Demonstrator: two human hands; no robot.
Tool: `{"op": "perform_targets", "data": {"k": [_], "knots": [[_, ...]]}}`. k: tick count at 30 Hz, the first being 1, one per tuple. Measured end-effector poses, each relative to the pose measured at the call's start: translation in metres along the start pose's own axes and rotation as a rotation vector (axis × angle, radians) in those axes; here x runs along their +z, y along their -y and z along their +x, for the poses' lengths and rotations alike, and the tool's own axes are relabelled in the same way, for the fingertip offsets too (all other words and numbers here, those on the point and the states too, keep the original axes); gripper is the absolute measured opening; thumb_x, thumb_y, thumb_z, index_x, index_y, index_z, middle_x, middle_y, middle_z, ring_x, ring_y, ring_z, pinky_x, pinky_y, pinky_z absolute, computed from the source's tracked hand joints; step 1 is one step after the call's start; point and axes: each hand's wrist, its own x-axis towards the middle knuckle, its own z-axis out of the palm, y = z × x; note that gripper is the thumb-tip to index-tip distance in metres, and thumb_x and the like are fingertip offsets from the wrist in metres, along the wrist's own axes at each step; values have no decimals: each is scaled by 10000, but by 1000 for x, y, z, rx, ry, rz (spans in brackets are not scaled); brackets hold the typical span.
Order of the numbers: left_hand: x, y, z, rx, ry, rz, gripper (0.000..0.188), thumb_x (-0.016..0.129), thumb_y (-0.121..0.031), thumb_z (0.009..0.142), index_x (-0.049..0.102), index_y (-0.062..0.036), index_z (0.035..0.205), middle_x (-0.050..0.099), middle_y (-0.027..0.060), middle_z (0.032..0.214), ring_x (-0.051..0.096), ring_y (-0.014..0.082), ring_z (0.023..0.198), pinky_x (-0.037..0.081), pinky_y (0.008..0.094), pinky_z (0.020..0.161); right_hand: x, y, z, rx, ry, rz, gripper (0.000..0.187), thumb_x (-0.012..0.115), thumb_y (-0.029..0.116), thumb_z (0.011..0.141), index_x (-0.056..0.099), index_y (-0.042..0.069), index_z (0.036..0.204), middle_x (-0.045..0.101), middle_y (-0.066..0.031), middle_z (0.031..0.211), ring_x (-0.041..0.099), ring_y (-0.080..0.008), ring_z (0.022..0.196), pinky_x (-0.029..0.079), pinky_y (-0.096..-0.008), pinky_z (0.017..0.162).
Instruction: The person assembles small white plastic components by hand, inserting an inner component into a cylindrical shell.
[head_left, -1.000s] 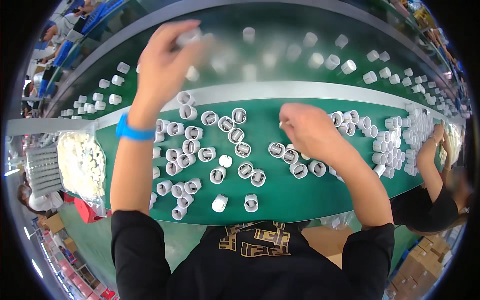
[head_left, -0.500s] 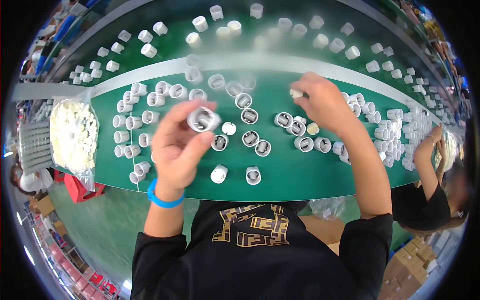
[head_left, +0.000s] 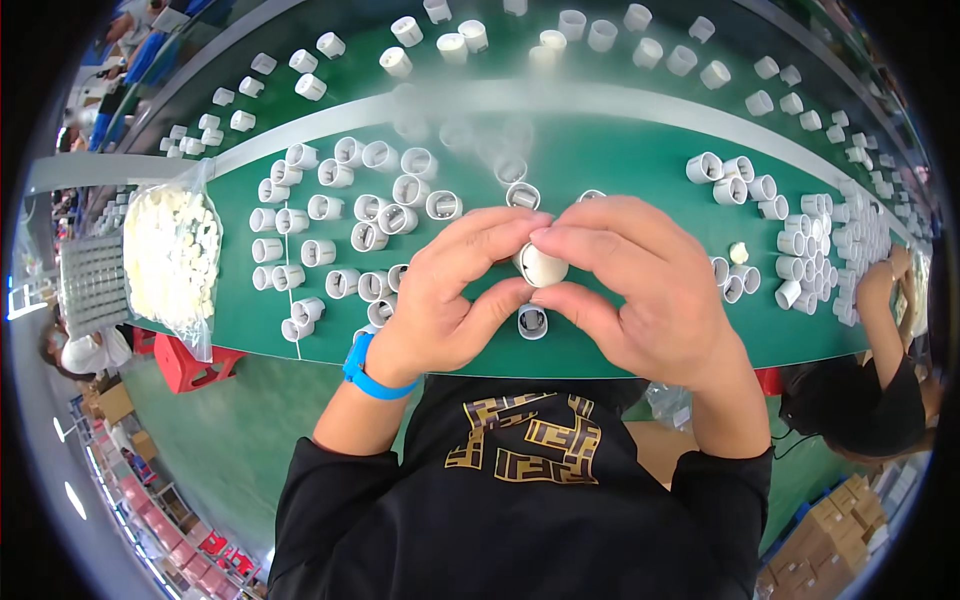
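Hands at work: 2, the left hand [head_left: 450,300] and the right hand [head_left: 640,285]. White cap [head_left: 541,265] held between them: 1. Clear bag of white pieces [head_left: 172,255], left: 1. Blue wristband [head_left: 375,375]: 1. Loose white plastic sleeves [head_left: 330,205] on the green table [head_left: 620,150]: several dozen, too many to count exactly.

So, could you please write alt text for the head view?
Both hands, left hand and right hand, pinch one white plastic cap above a green table scattered with similar caps, a bag of white parts at left.
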Motion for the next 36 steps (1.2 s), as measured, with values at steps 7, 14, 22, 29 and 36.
{"op": "perform_targets", "data": {"k": [7, 14, 22, 29, 36], "knots": [[0, -3, -3, 39, 46, 186, 551, 733, 38, 816, 638, -29, 1355, 675, 159, 1333, 661, 347, 1189, 546, 401, 985, -1, 9, -6, 0, 51, -161, 439, 887, 102, 689, 725, 46, 1093, 698, -87, 1044, 688, -283, 874, 555, -361, 700], [-2, -2, 0, 66, 114, 284, 543, 742, 33, 816, 651, -29, 1348, 676, 163, 1327, 673, 345, 1170, 559, 391, 959, -3, 16, -12, 6, 76, -272, 395, 859, 137, 724, 705, 48, 1076, 698, -69, 1013, 695, -259, 842, 547, -355, 655], [1, 2, 3, 29, 103, 132, 543, 749, 43, 809, 657, -26, 1340, 685, 168, 1306, 683, 342, 1153, 562, 385, 951, 0, 8, -14, -8, 35, -227, 400, 862, 118, 717, 713, 45, 1080, 702, -83, 1021, 703, -277, 868, 558, -359, 667], [-1, 3, 5, 59, 138, 166, 556, 746, 42, 813, 649, -28, 1356, 683, 167, 1320, 682, 339, 1161, 562, 388, 957, 2, 8, -15, 27, 38, -207, 400, 865, 117, 717, 720, 32, 1080, 707, -92, 1013, 705, -287, 844, 571, -360, 676], [-1, 2, 4, 42, 183, 198, 570, 753, 32, 814, 641, -28, 1370, 675, 176, 1335, 679, 348, 1166, 564, 393, 954, 0, 8, -20, 209, 19, 49, 275, 801, 22, 800, 726, 22, 1065, 725, -101, 976, 705, -262, 807, 568, -343, 676]]}}
